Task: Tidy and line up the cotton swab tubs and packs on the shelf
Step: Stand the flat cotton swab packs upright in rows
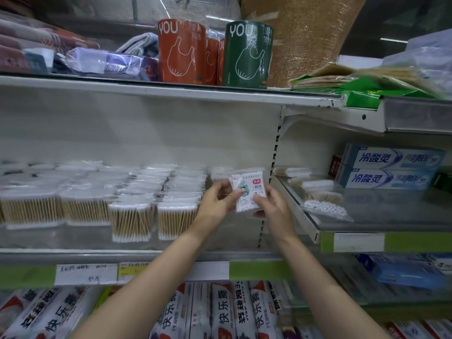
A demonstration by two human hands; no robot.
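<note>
Both my hands hold a small flat cotton swab pack (248, 189), white with a red label and a cartoon figure, in front of the middle shelf's right end. My left hand (219, 200) pinches its left edge; my right hand (271, 204) grips its lower right corner. More flat packs (221, 172) stand behind it against the back wall. To the left, several clear tubs of wooden cotton swabs (130, 222) stand in rows on the shelf (97, 255); two front tubs sit further forward than the others.
Loose bags of swabs (322, 204) lie on the glass shelf at the right, beside blue toothpaste boxes (391, 167). Orange and green bag rolls (247, 55) stand on the top shelf. Plastic wrap rolls (220, 311) fill the shelf below. A perforated upright (274, 167) divides the bays.
</note>
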